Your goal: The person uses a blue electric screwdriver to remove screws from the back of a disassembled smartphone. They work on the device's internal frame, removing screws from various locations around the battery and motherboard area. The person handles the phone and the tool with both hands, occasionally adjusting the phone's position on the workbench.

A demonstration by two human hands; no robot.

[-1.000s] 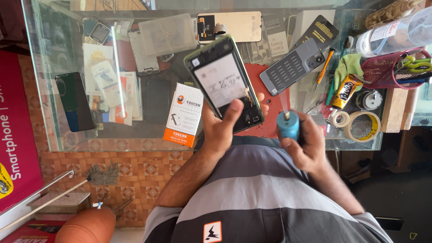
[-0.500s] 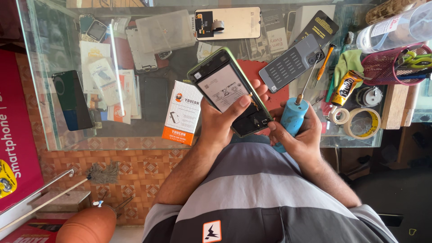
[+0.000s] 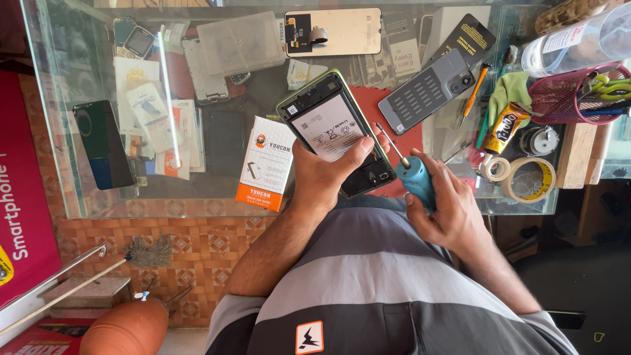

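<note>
My left hand (image 3: pixel 327 176) grips an opened smartphone (image 3: pixel 332 128) with a green frame, its back off and the battery showing, my thumb pressed across its lower part. In my right hand (image 3: pixel 447 210) I hold a blue-handled screwdriver (image 3: pixel 413 176); its thin metal shaft points up and left, with the tip next to the phone's right edge. Both hands are over the near edge of a glass counter (image 3: pixel 164 200), above a red mat (image 3: pixel 384 112).
On the counter lie a white and orange box (image 3: pixel 266 164), a grey phone back cover (image 3: pixel 426 91), a detached screen panel (image 3: pixel 334 31), an orange screwdriver (image 3: pixel 474 92), tape rolls (image 3: pixel 526 179), a glue tube (image 3: pixel 505 126), a red mesh basket (image 3: pixel 570 92) and a dark phone (image 3: pixel 103 144).
The phone has tilted and shifted left in my left hand. My right hand has turned the screwdriver from upright so that its tip now points at the phone's right edge.
</note>
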